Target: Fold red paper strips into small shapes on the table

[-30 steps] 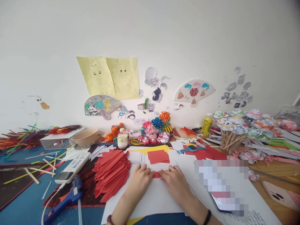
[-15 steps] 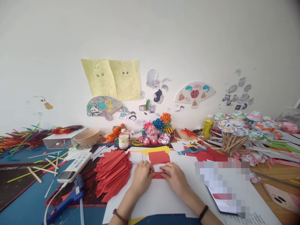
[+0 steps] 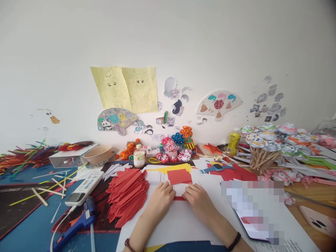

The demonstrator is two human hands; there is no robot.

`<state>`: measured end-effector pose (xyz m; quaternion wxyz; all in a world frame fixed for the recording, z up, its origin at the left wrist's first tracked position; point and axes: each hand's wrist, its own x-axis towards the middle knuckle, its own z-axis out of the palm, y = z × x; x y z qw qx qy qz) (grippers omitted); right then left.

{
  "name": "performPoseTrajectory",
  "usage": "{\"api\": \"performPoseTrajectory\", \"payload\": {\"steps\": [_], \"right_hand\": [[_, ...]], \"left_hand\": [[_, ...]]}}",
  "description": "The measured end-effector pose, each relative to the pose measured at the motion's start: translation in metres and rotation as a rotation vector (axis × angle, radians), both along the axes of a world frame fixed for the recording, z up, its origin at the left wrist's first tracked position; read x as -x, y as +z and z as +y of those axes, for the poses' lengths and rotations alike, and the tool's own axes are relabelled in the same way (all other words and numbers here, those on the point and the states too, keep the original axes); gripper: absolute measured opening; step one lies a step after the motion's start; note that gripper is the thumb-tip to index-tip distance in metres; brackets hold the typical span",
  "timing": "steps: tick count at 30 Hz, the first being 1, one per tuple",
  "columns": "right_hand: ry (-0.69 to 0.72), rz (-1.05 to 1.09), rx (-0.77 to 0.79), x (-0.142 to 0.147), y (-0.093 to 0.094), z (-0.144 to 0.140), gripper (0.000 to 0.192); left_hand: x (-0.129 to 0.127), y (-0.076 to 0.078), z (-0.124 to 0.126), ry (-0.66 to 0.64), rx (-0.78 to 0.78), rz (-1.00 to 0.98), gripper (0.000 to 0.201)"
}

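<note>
A plain white wall [image 3: 183,31] filled the upper half of the view, lit evenly by soft daylight. Two yellow sheets [image 3: 126,87] with line drawings hung side by side on it. Below them was a fan-shaped cutout [image 3: 115,119] with a panda, and to the right a paler fan-shaped cutout [image 3: 219,103] with a red character. Small stickers [image 3: 173,101] dotted the wall between the two, and a grey cluster of stickers [image 3: 270,103] sat further right. The tabletop [image 3: 23,224] met the wall's foot; its left part was blue, its far right corner [image 3: 312,192] bare wood.
</note>
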<state>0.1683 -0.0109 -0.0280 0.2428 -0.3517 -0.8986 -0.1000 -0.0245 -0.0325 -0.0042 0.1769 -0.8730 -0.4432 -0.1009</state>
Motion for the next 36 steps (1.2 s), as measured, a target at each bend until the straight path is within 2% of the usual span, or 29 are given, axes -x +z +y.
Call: {"api": "performPoseTrajectory", "payload": {"steps": [6, 15, 19, 22, 24, 27, 31, 36], "right_hand": [[0.056, -0.088, -0.016, -0.001, 0.004, -0.003, 0.023], [0.039, -0.048, 0.121, -0.008, 0.013, -0.008, 0.019], [-0.009, -0.021, 0.096, -0.006, 0.007, -0.004, 0.013], [-0.023, -0.011, 0.069, -0.003, 0.002, -0.001, 0.018], [-0.026, 0.029, 0.078, -0.003, 0.001, -0.001, 0.021], [-0.003, 0.131, 0.140, -0.004, 0.003, -0.003, 0.021], [0.071, 0.382, 0.330, -0.003, 0.008, -0.007, 0.019], [0.078, 0.594, 0.465, 0.000, 0.004, -0.002, 0.019]], "left_hand": [[-0.004, 0.001, -0.003, -0.067, -0.051, 0.157, 0.013], [0.006, 0.006, -0.007, -0.020, 0.109, 0.046, 0.015], [0.007, 0.004, -0.005, -0.051, 0.071, 0.037, 0.018], [0.004, 0.000, -0.004, -0.072, 0.013, 0.020, 0.018], [0.001, -0.001, -0.005, -0.048, 0.008, -0.055, 0.018], [-0.003, -0.001, -0.007, 0.003, 0.070, -0.272, 0.018], [-0.006, -0.002, -0.009, -0.013, 0.152, -0.526, 0.025], [-0.008, -0.004, -0.011, -0.047, 0.176, -0.608, 0.028]]}}
